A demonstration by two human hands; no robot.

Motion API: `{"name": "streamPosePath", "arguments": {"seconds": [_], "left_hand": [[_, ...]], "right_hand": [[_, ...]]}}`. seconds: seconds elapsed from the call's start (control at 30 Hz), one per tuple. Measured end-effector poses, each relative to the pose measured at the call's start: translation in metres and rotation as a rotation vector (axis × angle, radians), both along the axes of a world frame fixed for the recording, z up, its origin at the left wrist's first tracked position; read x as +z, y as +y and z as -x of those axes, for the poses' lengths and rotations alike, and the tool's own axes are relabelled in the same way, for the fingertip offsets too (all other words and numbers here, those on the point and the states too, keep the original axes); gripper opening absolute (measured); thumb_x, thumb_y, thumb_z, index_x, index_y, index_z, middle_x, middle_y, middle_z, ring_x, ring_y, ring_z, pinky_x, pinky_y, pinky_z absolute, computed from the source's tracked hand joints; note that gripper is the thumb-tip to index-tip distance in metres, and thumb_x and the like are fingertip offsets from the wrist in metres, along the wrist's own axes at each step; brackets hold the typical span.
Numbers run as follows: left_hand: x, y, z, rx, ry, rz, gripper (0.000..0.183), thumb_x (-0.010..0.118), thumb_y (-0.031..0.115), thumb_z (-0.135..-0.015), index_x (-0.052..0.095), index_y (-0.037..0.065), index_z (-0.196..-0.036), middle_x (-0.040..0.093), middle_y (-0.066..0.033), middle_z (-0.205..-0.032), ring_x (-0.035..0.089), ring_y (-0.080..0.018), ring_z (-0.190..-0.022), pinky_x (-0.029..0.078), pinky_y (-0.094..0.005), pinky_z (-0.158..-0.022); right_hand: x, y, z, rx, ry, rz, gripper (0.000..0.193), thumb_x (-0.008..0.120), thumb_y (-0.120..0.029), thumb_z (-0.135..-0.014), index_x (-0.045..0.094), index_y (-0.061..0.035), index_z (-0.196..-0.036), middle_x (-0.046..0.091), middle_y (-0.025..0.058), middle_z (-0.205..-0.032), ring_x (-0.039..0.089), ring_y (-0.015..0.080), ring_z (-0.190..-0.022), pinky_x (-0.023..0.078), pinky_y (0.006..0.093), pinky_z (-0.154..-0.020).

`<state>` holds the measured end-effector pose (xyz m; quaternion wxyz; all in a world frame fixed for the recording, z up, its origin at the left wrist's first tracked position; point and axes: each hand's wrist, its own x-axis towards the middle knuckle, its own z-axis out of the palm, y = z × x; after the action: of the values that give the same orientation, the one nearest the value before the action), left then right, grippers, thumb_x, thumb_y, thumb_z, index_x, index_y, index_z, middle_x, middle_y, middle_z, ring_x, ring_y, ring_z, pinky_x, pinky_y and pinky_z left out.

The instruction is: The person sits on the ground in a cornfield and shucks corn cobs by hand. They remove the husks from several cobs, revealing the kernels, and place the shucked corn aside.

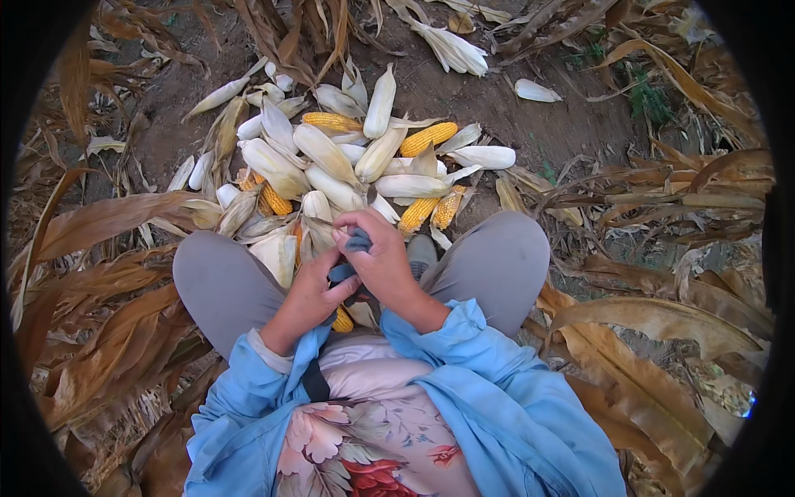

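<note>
My left hand (310, 290) and right hand (377, 255) meet, fingers curled in narrowly on a dark blue-grey piece (358, 241) that shows between them; how hard I'm squeezing, I can't tell. It looks light and soft, more like cloth or strap than anything stiff, so I'd expect it to fold under my thumbs, and I'd take it by an edge, between thumb and forefinger. Whether it's one piece or two is hidden by my fingers. Just beyond my grip lies the heap of corn ears (328, 152), with one bare yellow ear (342, 320) partly showing just below my hands. Those should feel firm and heavier, best held round the middle; their pale husks (276, 255) look dry, papery, somewhat slippery and easily torn.
</note>
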<state>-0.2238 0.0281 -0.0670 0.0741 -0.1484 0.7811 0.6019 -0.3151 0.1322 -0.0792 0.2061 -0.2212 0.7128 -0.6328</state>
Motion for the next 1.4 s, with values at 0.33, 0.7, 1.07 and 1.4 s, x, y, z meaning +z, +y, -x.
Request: {"name": "streamPosePath", "arguments": {"seconds": [0.33,0.7,1.07,1.4], "left_hand": [[-0.033,-0.003,-0.009,0.186,-0.081,-0.116,0.02,0.058,0.009,-0.082,0.058,-0.002,-0.098,0.064,-0.0097,-0.081,0.06,-0.0134,-0.071,0.047,-0.0268,-0.066],[-0.037,-0.013,-0.004,0.415,-0.086,-0.525,0.021,0.057,0.014,-0.087,0.057,0.0,-0.104,0.062,-0.0029,-0.09,0.056,-0.0073,-0.078,0.047,-0.0226,-0.072],[-0.039,-0.017,-0.006,0.539,-0.07,-0.605,0.025,0.058,0.017,-0.087,0.056,0.0,-0.106,0.062,-0.0041,-0.094,0.058,-0.0092,-0.081,0.048,-0.0244,-0.075],[-0.046,-0.027,-0.005,0.741,0.079,-0.753,0.025,0.055,0.017,-0.089,0.055,0.002,-0.108,0.061,-0.0062,-0.101,0.06,-0.0126,-0.086,0.049,-0.0275,-0.078]], "right_hand": [[-0.032,0.0,-0.01,-0.117,-0.101,-0.161,0.036,0.064,-0.018,-0.079,0.05,-0.0002,-0.107,0.051,0.0186,-0.101,0.052,0.0318,-0.093,0.042,0.0361,-0.082],[-0.034,-0.001,-0.002,-0.19,-0.685,0.22,0.025,0.053,-0.024,-0.09,0.053,-0.0024,-0.103,0.057,0.0032,-0.091,0.052,0.008,-0.082,0.043,0.0225,-0.074],[-0.023,-0.002,0.0,-0.23,-0.688,0.253,0.025,0.05,-0.025,-0.092,0.053,-0.0024,-0.102,0.056,0.0005,-0.09,0.051,0.0067,-0.08,0.042,0.0215,-0.073],[-0.031,-0.001,-0.007,-0.142,-0.612,0.065,0.034,0.045,-0.034,-0.093,0.052,-0.0049,-0.108,0.052,0.0002,-0.089,0.048,0.0068,-0.083,0.039,0.0207,-0.072]]}}
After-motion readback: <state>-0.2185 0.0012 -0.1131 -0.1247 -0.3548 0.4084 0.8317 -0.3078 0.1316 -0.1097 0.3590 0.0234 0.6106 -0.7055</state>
